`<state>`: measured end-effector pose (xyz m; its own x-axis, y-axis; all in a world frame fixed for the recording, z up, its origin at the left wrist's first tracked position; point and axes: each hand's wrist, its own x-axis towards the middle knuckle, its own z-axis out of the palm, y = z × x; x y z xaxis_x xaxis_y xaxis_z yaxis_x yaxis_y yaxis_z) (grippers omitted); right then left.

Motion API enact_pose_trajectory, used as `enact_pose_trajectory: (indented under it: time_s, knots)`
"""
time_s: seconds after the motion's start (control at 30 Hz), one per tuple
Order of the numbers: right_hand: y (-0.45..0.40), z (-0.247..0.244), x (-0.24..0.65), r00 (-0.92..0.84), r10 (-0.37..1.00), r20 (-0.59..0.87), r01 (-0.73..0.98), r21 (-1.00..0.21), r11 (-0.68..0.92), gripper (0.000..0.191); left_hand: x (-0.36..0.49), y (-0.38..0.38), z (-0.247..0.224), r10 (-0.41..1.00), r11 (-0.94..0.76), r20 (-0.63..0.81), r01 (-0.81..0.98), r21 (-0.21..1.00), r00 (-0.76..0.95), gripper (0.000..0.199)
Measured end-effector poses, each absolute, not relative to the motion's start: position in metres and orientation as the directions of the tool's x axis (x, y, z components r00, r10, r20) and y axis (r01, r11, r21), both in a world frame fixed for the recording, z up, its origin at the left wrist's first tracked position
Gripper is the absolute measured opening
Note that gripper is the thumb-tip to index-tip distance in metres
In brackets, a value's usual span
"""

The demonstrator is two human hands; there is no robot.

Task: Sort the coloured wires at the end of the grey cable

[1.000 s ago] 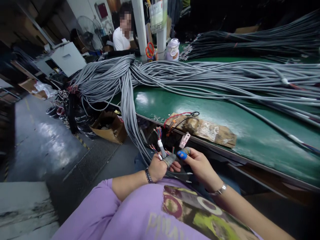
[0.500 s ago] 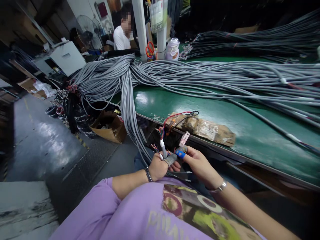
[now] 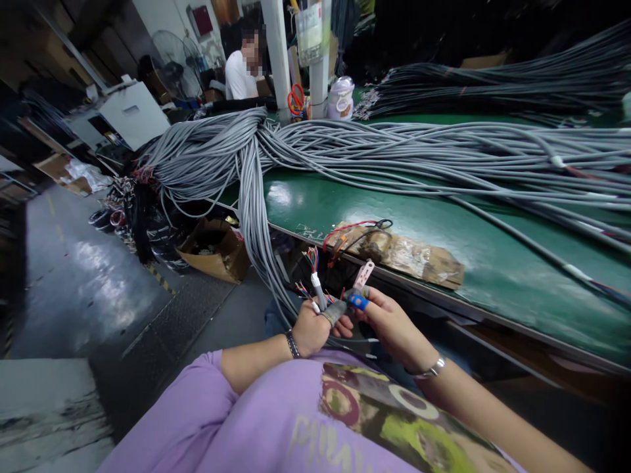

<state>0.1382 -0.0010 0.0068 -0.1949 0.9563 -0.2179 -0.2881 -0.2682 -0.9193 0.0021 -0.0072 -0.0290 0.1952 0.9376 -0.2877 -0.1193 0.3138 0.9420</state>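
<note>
My left hand [image 3: 315, 328] is closed around the ends of grey cables [image 3: 320, 297], a grey cover on its thumb. Above that fist, coloured wires [image 3: 312, 260] fan out from a white-wrapped cable end, and more thin wires show beside it. My right hand [image 3: 389, 322], with blue tape on one digit, pinches a flat pale pink tool [image 3: 363, 274] with slots in it. The fingertips of both hands meet or nearly meet; what lies between them is hidden. From the left hand, grey cables run up to the thick grey bundle [image 3: 254, 190] hanging over the table edge.
Grey cables spread along the green table [image 3: 305, 203]. A taped cardboard piece [image 3: 419, 261] with red and black leads lies near its edge. Behind stand orange-handled scissors [image 3: 296, 98], a lidded tub [image 3: 341, 98] and black cables [image 3: 468, 89]. An open carton [image 3: 217, 249] is below left; a person [image 3: 241, 72] sits beyond.
The white-wrapped cable end and its wires have tilted slightly left. My right fingers have shifted a little, and the pink tool shows slightly more of its length.
</note>
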Motion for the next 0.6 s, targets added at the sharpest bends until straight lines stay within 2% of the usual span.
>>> enact_pose_trajectory:
  time_s: [0.13, 0.33, 0.47, 0.6]
  knots:
    - [0.001, 0.007, 0.138, -0.252, 0.945, -0.207, -0.243, -0.932, -0.269, 0.032, 0.000, -0.009, -0.030, 0.936, 0.296, -0.273, -0.081, 0.952, 0.223, 0.048]
    - [0.002, 0.007, 0.133, -0.188, 0.964, -0.186, -0.229, -0.946, -0.228, 0.035, 0.001, -0.009, -0.030, 0.940, 0.301, -0.278, -0.098, 0.948, 0.199, 0.050]
    - [0.001, 0.002, 0.132, -0.172, 0.959, -0.227, -0.296, -0.916, -0.270, 0.030, 0.001, -0.009, -0.028, 0.953, 0.286, -0.265, -0.142, 0.948, 0.149, 0.050]
    - [0.003, -0.016, 0.147, -0.245, 0.936, -0.253, -0.418, -0.844, -0.337, 0.025, -0.001, -0.011, -0.024, 0.950, 0.293, -0.263, -0.189, 0.937, 0.167, 0.050]
